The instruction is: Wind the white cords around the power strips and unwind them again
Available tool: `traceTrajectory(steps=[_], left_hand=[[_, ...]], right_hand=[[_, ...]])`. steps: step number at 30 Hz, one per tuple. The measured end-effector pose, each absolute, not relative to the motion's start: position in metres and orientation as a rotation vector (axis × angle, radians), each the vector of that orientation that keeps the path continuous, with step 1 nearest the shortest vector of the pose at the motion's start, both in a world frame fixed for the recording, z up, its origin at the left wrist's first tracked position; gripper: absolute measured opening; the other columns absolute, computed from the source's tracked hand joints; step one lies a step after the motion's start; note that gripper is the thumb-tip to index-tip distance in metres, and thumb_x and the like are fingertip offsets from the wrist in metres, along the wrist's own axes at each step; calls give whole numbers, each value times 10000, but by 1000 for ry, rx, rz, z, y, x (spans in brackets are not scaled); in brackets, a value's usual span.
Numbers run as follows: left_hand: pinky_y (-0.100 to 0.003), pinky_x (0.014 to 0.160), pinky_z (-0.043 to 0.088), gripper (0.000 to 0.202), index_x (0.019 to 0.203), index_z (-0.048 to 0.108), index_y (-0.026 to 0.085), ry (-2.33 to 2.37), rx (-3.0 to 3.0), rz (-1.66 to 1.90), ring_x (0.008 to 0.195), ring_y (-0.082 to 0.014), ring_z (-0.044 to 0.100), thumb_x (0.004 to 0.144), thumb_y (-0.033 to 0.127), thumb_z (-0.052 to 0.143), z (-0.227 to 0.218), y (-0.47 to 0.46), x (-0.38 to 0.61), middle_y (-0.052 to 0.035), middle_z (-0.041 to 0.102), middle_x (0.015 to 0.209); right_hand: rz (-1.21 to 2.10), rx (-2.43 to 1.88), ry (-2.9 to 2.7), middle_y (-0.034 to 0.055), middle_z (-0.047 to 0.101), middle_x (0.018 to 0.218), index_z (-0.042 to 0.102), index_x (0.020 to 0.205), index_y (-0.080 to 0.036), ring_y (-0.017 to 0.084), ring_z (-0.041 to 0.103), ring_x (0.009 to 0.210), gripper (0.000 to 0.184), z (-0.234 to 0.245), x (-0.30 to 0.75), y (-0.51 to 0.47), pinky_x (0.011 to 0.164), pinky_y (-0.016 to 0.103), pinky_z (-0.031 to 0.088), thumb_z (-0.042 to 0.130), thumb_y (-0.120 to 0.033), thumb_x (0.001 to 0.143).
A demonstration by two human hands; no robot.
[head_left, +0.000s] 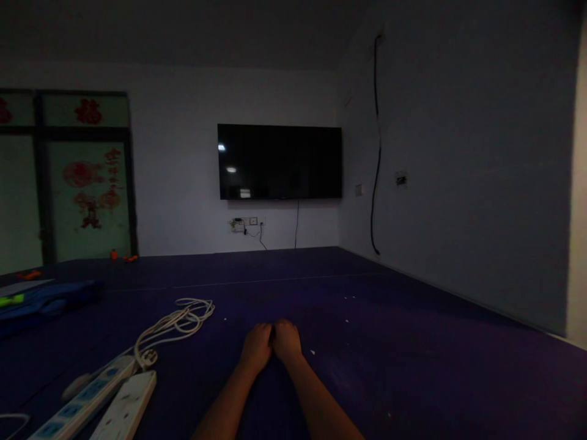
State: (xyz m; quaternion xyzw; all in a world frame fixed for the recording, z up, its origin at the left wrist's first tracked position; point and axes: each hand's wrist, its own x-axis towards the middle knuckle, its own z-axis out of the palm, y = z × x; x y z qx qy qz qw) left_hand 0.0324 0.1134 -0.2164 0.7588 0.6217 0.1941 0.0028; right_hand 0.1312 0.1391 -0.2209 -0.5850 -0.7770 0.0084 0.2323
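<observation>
My left hand (257,346) and my right hand (287,340) rest side by side on the dark purple floor mat (413,366), knuckles touching. Both are curled into loose fists with the fingers tucked under, and nothing shows in either. Both forearms reach in from the bottom edge. The nearest things are white power strips (98,400) and a coiled white cable (177,322), a little to the left of my left hand.
A dark wall-mounted television (279,162) hangs ahead, with wall sockets (245,224) below it. A black cable (376,146) runs down the right wall. Glass doors with red paper cutouts (89,183) stand at left. A blue bundle (46,299) lies at far left.
</observation>
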Motion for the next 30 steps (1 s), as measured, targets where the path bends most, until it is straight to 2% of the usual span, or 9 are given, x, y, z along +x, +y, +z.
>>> traceTrajectory(steps=[30], left_hand=[[-307, 945, 339, 384, 1090, 579, 179, 1941, 2355, 604, 1097, -206, 524, 786, 45, 386, -215, 112, 32, -98, 620, 1136]], right_hand=[[14, -1610, -2123, 140, 672, 1002, 678, 949, -143, 234, 611, 982, 311, -218, 131, 137, 813, 297, 406, 416, -61, 803]])
